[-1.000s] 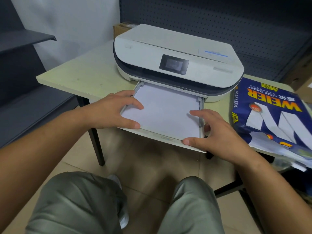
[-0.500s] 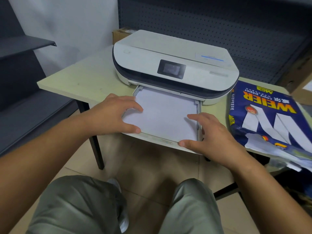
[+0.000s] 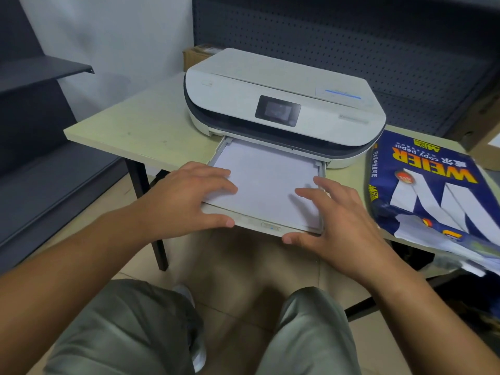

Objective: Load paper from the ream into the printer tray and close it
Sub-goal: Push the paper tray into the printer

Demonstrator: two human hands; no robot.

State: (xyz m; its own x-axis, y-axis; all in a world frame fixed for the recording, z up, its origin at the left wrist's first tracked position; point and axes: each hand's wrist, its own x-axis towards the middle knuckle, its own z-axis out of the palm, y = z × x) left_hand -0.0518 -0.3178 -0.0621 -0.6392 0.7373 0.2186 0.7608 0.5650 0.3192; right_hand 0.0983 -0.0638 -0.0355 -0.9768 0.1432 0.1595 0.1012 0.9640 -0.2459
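Note:
The white printer (image 3: 270,82) stands on a pale table (image 3: 140,131). Its printer tray (image 3: 251,221) is pulled out toward me, with a stack of white paper (image 3: 265,180) lying flat in it. My left hand (image 3: 184,201) grips the tray's front left corner, fingers on the paper and thumb against the front lip. My right hand (image 3: 338,220) is at the front right corner. Its thumb presses the front lip and its fingers spread just over the paper. The opened blue ream (image 3: 433,185) lies to the right of the printer.
A dark pegboard wall (image 3: 351,28) rises behind the printer and dark shelves (image 3: 40,74) stand at the left. Cardboard boxes (image 3: 487,125) sit at the far right. My knees (image 3: 311,334) are below the table's front edge, over a tiled floor.
The tray has slid farther into the printer under both hands, so less paper shows. My right fingers have shifted from the tray's right rail onto the paper.

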